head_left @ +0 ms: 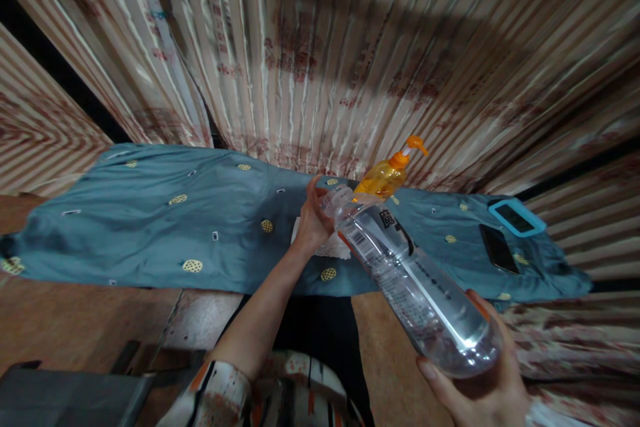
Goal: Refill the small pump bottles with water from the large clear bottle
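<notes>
A large clear plastic bottle (425, 300) with a printed label and barcode is held tilted above the cloth-covered table. Its base points down to the right, towards me. My right hand (493, 380) is wrapped around the base end. At the other end my left hand (316, 217) closes around the clear neck; whether a cap is on it cannot be made out. Just behind the neck stands a pump bottle (383, 179) of yellow liquid with an orange pump head, its lower part hidden. A white sheet, perhaps tissue (335, 248), lies beneath my left hand.
A blue-grey cloth (150, 220) with pineapple prints covers the long table. To the right lie a dark phone (499, 248) and a light-blue framed device (517, 217). Patterned curtains (310, 53) hang behind. A dark stool or chair (75, 397) is at the lower left.
</notes>
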`<action>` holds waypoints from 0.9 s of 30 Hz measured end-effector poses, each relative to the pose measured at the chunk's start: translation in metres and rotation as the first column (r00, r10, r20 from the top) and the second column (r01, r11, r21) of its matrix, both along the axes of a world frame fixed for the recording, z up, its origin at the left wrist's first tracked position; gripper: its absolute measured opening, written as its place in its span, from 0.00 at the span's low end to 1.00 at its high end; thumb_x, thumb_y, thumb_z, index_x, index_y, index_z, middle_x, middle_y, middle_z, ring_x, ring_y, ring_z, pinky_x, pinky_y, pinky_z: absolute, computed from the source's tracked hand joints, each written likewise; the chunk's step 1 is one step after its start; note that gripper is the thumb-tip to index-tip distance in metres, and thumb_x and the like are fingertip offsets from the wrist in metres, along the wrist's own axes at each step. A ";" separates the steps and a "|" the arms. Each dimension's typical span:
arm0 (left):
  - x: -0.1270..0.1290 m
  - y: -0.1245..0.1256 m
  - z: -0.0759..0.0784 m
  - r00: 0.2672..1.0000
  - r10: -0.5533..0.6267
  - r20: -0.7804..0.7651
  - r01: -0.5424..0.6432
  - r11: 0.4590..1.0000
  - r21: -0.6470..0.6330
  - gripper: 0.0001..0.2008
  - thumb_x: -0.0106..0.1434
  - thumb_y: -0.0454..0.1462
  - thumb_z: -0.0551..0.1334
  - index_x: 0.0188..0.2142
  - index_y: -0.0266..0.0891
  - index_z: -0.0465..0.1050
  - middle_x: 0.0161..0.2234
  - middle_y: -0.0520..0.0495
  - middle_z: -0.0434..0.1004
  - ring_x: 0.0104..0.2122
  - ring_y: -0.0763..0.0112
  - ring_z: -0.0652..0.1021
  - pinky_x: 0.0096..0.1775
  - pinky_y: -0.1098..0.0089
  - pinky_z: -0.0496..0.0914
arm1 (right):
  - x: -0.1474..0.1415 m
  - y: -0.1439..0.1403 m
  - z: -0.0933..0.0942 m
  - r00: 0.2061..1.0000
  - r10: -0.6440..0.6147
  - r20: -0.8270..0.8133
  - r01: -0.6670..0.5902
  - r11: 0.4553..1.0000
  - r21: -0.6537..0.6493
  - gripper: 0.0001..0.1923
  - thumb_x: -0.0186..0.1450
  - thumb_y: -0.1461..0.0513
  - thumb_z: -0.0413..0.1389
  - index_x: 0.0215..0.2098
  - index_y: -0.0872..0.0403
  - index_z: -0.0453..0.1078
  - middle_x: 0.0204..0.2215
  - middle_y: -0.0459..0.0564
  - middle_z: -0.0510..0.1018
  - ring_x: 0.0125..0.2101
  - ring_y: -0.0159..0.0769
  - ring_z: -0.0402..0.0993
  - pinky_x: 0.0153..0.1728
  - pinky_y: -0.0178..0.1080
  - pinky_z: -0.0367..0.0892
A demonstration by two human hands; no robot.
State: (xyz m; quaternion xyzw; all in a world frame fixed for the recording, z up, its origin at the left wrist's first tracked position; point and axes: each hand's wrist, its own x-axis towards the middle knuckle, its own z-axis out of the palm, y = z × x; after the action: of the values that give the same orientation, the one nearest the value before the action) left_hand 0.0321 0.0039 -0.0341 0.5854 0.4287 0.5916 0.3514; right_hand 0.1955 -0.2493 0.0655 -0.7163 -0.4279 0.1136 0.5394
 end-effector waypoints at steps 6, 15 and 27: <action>0.001 -0.002 0.004 1.000 0.017 0.005 -0.017 0.999 -0.028 0.50 0.57 0.46 0.81 0.71 0.41 0.59 0.49 0.42 0.82 0.46 0.55 0.86 0.51 0.56 0.80 | 0.000 -0.001 0.003 1.000 0.003 -0.007 -0.003 1.000 -0.026 0.55 0.53 0.50 0.73 0.71 0.70 0.64 0.65 0.72 0.72 0.61 0.61 0.71 0.55 0.49 0.71; 0.001 -0.004 0.008 1.000 0.013 0.007 -0.013 0.999 -0.034 0.48 0.56 0.44 0.81 0.70 0.40 0.61 0.49 0.41 0.82 0.44 0.56 0.86 0.48 0.58 0.80 | 0.000 0.001 0.003 0.998 0.005 -0.070 -0.006 1.000 -0.023 0.60 0.52 0.51 0.74 0.73 0.74 0.61 0.62 0.73 0.73 0.72 0.73 0.58 0.74 0.61 0.48; -0.004 -0.006 0.009 1.000 -0.015 0.021 0.017 0.997 -0.082 0.49 0.54 0.42 0.80 0.70 0.43 0.61 0.48 0.44 0.84 0.45 0.55 0.87 0.51 0.58 0.80 | -0.015 -0.001 0.001 0.978 0.003 -0.208 -0.003 1.000 0.000 0.55 0.53 0.50 0.72 0.70 0.67 0.60 0.67 0.80 0.68 0.73 0.83 0.55 0.74 0.76 0.45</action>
State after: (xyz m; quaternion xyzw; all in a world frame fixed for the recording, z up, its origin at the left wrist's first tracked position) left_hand 0.0281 -0.0018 -0.0254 0.5678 0.4442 0.5768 0.3842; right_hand 0.1804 -0.2499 0.0662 -0.6997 -0.3703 0.1889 0.5810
